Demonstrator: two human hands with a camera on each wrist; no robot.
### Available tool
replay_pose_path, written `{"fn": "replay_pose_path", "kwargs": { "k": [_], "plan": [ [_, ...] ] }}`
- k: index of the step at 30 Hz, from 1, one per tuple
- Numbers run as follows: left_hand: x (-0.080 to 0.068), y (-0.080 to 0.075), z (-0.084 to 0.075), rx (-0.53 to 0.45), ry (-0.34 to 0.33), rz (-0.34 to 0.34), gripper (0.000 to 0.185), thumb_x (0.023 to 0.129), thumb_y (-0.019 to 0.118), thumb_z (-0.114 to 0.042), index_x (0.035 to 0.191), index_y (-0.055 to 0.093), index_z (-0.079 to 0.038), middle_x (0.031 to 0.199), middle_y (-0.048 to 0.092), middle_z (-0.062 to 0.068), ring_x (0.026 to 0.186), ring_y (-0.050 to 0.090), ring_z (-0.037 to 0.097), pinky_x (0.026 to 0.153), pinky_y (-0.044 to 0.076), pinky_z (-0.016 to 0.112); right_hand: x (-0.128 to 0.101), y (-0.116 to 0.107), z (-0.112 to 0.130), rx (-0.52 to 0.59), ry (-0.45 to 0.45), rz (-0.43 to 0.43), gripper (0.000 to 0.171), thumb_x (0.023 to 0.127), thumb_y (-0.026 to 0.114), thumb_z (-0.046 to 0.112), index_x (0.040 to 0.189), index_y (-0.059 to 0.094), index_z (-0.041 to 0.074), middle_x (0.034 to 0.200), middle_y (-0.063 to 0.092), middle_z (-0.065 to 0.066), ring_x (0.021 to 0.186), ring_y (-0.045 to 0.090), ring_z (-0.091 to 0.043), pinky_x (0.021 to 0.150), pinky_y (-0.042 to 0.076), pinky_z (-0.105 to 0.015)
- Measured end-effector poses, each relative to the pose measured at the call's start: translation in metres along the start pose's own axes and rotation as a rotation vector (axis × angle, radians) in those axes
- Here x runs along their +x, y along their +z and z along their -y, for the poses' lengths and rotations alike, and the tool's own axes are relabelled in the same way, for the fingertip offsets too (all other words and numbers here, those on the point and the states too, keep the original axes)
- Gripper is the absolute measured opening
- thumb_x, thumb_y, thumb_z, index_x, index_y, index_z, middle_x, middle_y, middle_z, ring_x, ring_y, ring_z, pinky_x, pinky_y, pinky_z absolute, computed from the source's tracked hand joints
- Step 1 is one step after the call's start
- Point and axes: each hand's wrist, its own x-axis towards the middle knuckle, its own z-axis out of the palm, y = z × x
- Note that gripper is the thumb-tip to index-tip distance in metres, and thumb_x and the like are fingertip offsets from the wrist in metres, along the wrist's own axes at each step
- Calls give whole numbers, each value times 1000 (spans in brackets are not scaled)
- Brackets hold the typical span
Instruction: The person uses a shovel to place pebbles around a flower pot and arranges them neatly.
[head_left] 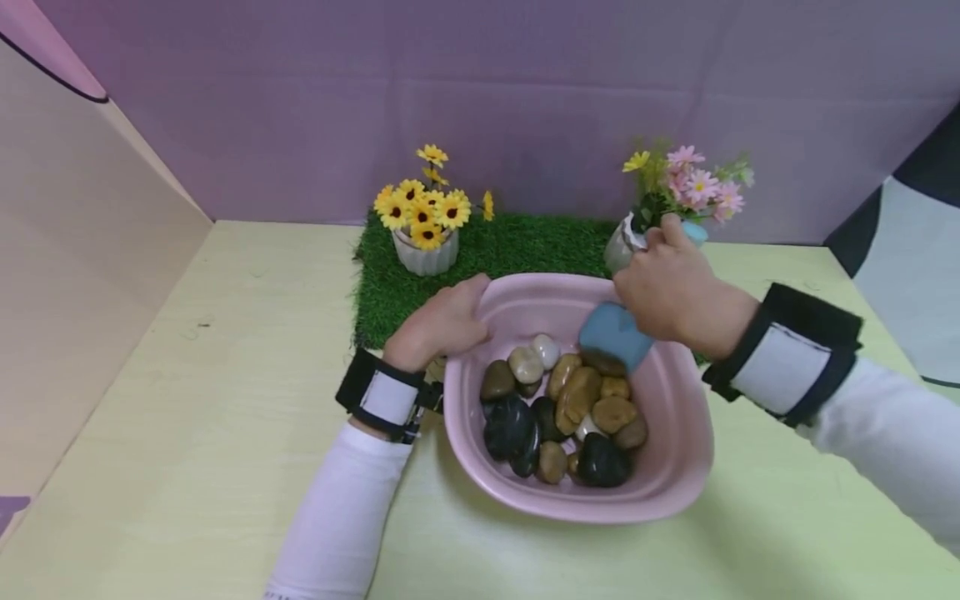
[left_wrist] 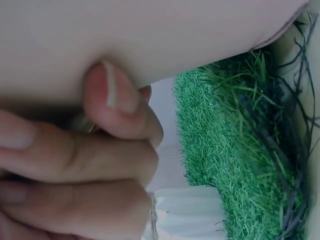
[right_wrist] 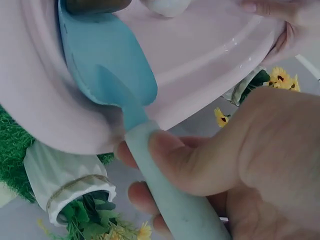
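Note:
A pink basin holds several smooth stones, black, brown, tan and white. My left hand grips its far left rim; in the left wrist view the fingers curl against the outer wall. My right hand, above the far right rim, grips a blue trowel by its pale handle, thumb laid along it. The blade points down inside the basin, with a brown stone at its end. My palm hides most of the handle in the head view.
Behind the basin lies a green artificial grass mat. On it stand a white pot of yellow flowers at left and another white pot with pink flowers just behind my right hand. A purple backdrop rises behind.

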Motion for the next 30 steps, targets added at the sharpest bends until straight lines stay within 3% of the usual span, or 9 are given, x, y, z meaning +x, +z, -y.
{"fn": "replay_pose_path", "kwargs": {
  "k": [6, 9, 13, 23, 30],
  "plan": [
    [-1, -2, -1, 25, -12, -12, 38, 87, 59, 0, 123, 48, -4, 110, 62, 19, 83, 70, 29, 58, 60, 27, 0, -4, 4, 15, 37, 61, 16, 78, 68, 8, 64, 59, 11, 69, 63, -10, 80, 49, -36, 93, 29, -59],
    [-2, -2, -1, 19, -23, -19, 37, 87, 59, 0, 122, 48, -4, 110, 62, 19, 82, 70, 28, 57, 60, 27, -2, -5, 3, 61, 70, 124, 18, 81, 66, 9, 65, 57, 11, 72, 63, -9, 79, 47, -36, 95, 27, -62],
    [-2, -1, -1, 7, -16, -15, 35, 86, 59, 0, 120, 49, -4, 109, 62, 19, 81, 70, 28, 56, 60, 27, -6, -4, -2, 117, 75, 180, 20, 77, 70, 12, 64, 55, 13, 75, 62, -8, 80, 49, -34, 96, 26, -62],
    [0, -1, -1, 28, -19, -17, 35, 88, 59, -1, 121, 49, -4, 109, 62, 19, 82, 70, 29, 57, 60, 26, -8, 3, -13, 160, -23, 154, 27, 71, 77, 20, 60, 52, 20, 70, 56, 0, 78, 47, -27, 90, 28, -55],
    [-1, -1, -2, 31, -19, -13, 36, 89, 59, -2, 123, 48, -5, 112, 62, 19, 85, 70, 29, 59, 60, 27, -12, 5, -21, 213, -33, 174, 16, 74, 72, 18, 64, 60, 23, 72, 61, 3, 81, 48, -26, 91, 27, -57]
  ]
}}
